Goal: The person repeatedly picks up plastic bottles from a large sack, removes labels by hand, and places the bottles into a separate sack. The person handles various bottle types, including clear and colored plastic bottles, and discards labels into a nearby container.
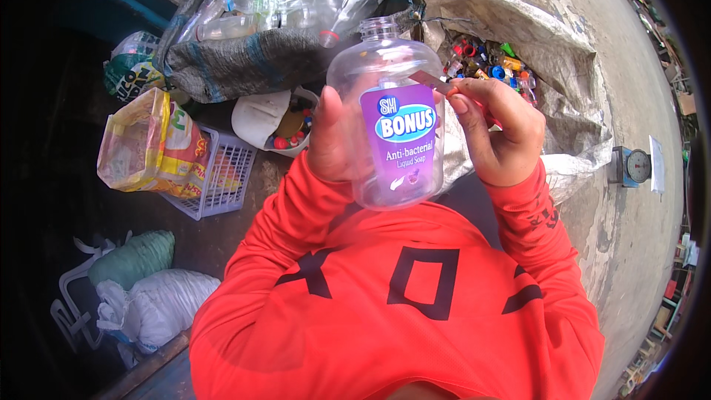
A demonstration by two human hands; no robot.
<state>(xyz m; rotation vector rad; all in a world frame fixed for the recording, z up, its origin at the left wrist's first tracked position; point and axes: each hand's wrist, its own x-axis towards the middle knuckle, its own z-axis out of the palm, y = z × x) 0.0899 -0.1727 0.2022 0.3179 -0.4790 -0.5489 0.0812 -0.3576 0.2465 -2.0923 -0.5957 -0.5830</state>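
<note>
A large clear plastic soap bottle (342, 67) with a purple label (396, 148) stands upright before my chest, its neck uncapped. My left hand (331, 137) is wrapped round the bottle's left side, part of its fingers behind the clear wall. Between thumb and fingers of my right hand (500, 126) is a small knife with a short flat blade (429, 81) and a reddish handle. The blade points left, at the label's upper right corner; whether it touches the plastic I cannot tell.
Beyond the bottle lies a dark woven sack (252, 63) of clear bottles. Right of it, a whitish sack (578, 59) holds many coloured caps. At left are a white container (259, 115), a lavender basket (229, 178) and a yellow plastic bag (141, 155). A dial scale (633, 167) stands at right.
</note>
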